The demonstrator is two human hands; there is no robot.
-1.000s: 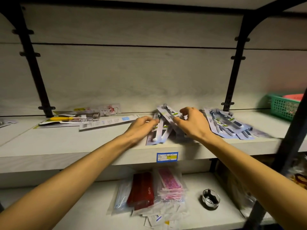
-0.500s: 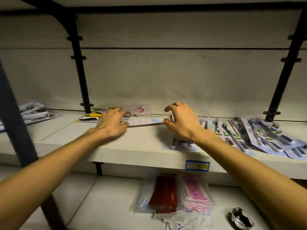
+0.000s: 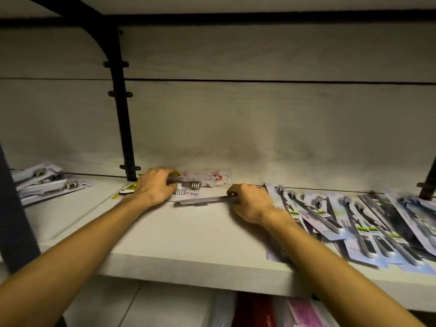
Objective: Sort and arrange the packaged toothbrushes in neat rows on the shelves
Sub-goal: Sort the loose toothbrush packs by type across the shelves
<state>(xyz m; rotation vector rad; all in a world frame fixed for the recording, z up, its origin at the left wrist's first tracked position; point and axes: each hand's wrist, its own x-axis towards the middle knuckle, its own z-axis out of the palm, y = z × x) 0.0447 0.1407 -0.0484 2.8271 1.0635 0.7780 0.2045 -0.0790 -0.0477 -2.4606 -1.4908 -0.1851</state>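
On the pale shelf my left hand grips a toothbrush pack with grey bristle heads, near the back wall. My right hand holds the end of a long flat toothbrush pack lying crosswise just in front. A pink-printed pack leans against the back wall behind them. A row of overlapping blue-backed packs with dark toothbrushes covers the shelf to the right of my right hand. Another loose pile of packs lies at the far left.
A black shelf bracket stands upright just left of my left hand, another at the right edge. A dark post crosses the left foreground. Red and pink packets lie on the shelf below.
The view has moved closer and leftward. My left hand has reached farther back onto the grey-bristled pack. My right hand has left the fanned packs and taken hold of the long flat pack.
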